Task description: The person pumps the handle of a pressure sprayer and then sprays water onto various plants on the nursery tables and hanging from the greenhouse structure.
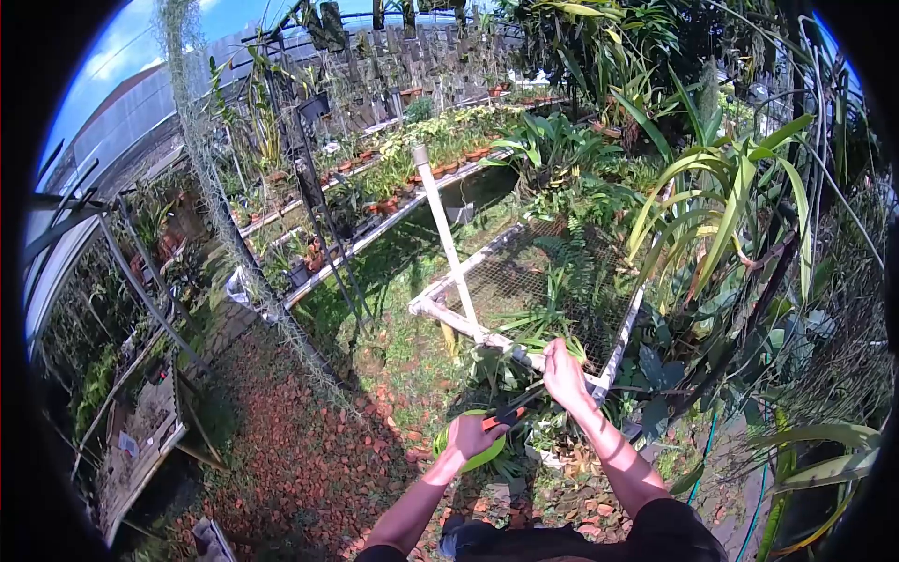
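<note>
Site: plant nursery or garden, outdoors, sunlit. Evidence: long benches (398, 217) of potted plants (375, 201), hanging moss (192, 122), mesh-topped frame (623, 342), brick-chip ground (309, 445).

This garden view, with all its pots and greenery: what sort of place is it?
Probably a plant nursery or collector's garden. Clay pots stand in rows on long benches, and wispy strands hang among the plants.

You are presenting two bare hands (464, 436), one orange-and-black tool (504, 419), one capped white pipe (442, 225), one mesh-topped frame (496, 281) and numerous potted plants (382, 204), too many to count exactly.
</note>
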`<state>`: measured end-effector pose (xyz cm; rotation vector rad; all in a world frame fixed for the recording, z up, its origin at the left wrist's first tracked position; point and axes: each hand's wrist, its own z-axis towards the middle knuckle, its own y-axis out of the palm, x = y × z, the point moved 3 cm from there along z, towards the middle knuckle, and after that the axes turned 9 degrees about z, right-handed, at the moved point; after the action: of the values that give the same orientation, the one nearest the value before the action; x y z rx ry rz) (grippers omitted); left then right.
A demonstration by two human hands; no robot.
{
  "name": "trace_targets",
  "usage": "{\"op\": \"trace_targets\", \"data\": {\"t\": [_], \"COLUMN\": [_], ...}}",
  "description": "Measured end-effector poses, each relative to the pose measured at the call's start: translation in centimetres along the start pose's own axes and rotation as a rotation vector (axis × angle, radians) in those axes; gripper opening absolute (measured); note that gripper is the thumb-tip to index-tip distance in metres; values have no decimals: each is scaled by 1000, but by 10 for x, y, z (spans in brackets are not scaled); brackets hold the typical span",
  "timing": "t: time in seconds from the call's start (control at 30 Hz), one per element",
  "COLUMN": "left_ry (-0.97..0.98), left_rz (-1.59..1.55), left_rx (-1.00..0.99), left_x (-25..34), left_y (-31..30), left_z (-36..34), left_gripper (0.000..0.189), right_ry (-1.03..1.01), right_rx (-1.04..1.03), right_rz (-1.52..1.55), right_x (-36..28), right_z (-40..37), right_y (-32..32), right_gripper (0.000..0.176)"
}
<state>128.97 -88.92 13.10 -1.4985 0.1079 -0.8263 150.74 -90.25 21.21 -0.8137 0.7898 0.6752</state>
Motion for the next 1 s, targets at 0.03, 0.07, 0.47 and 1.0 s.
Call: {"op": "trace_targets", "data": {"t": [0.03,0.07,0.47,1.0], "left_ry": [-1,1,72,87], "left_rz": [95,129,82,62], "left_rx": [23,21,68,79], "left_x": [3,7,-13,-37], "left_y": [4,6,17,1], "left_z": [0,3,1,31], "left_gripper": [42,42,60,56], "right_ry": [38,25,201,252], "right_rx": [54,-39,-113,-151], "right_rz": [-44,-226,-79,-188], "right_x": [2,27,27,38], "right_z": [-2,-30,-16,-12], "right_y": [6,44,20,92], "right_gripper": [12,12,18,26]}}
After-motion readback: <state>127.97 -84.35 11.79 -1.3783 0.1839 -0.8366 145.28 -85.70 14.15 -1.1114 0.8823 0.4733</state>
